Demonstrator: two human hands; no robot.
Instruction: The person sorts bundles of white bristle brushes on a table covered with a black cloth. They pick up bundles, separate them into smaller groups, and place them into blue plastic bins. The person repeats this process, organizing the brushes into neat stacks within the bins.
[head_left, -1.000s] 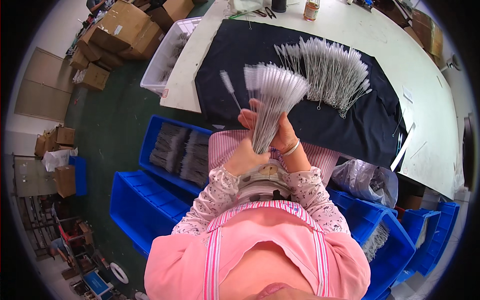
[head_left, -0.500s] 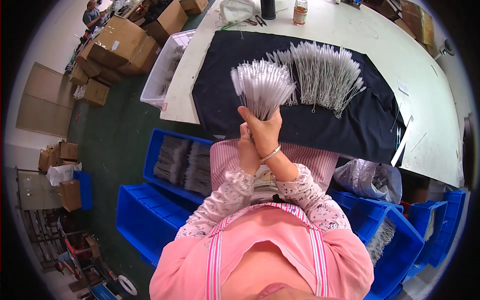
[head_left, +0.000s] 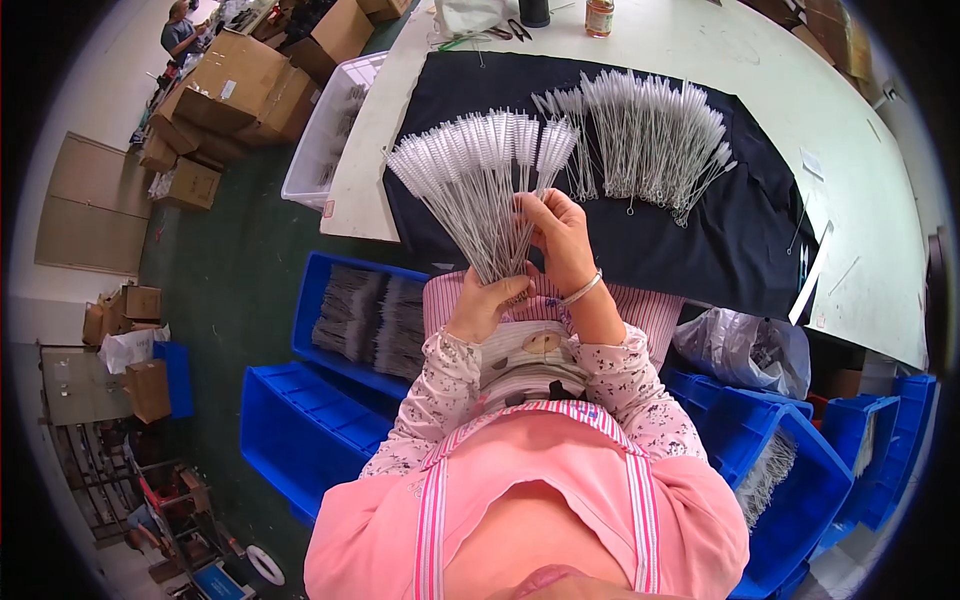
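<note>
- Brush bundle [head_left: 480, 185]: thin wire-stemmed brushes with white bristle tips, fanned out, held above the near edge of the black cloth [head_left: 760, 230], in front of the torso.
- Far left: cardboard boxes [head_left: 240, 80] are stacked on the green floor; a clear plastic bin [head_left: 325, 130] is set just beside the white table [head_left: 860, 130].
- Lower left: a blue crate [head_left: 345, 320] is loaded with dark grey brush stock; a second blue crate [head_left: 300, 430] is seen nearer the body.
- Left hand [head_left: 487, 303]: clenched around the gathered wire stems at the bottom of the fan.
- Right hand [head_left: 560, 235]: fingers pinched on stems at the right side of the fan, above the left hand; a bracelet is worn at the wrist.
- Right of the fan: a second pile of brushes [head_left: 650, 135] is spread flat on the cloth, apart from the held ones.
- Far right: a crumpled plastic bag [head_left: 745, 350] and more blue crates [head_left: 800, 480] are placed below the table edge.
</note>
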